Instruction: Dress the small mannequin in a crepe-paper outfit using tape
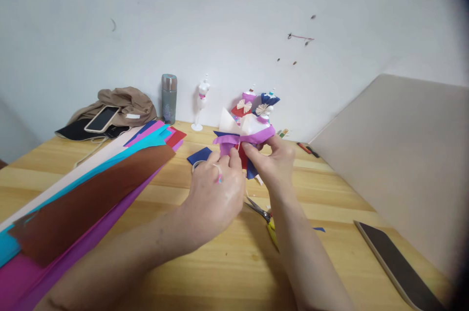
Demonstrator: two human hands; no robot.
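Over the table, my right hand point(273, 159) grips a small layered paper dress point(257, 134) with its thumb in front and fingers behind. White paper flares at its top, with purple, red and blue pieces below. My left hand point(220, 184), a ring on one finger, has its fingers curled against the dress's lower purple part; its thumb is hidden. Yellow-handled scissors point(261, 211) lie open beneath, partly behind my right forearm. A roll of tape point(197, 165) sits half hidden by my left fingers, beside a folded blue paper point(200, 155).
A bare white mannequin point(202, 100) and dressed ones, including one in purple point(249, 98), stand by the wall. Long coloured paper sheets point(95, 198) cover the left side. Behind are a thermos point(169, 98), brown cloth point(128, 100) and a phone point(101, 119). A tablet-like device point(397, 264) lies right.
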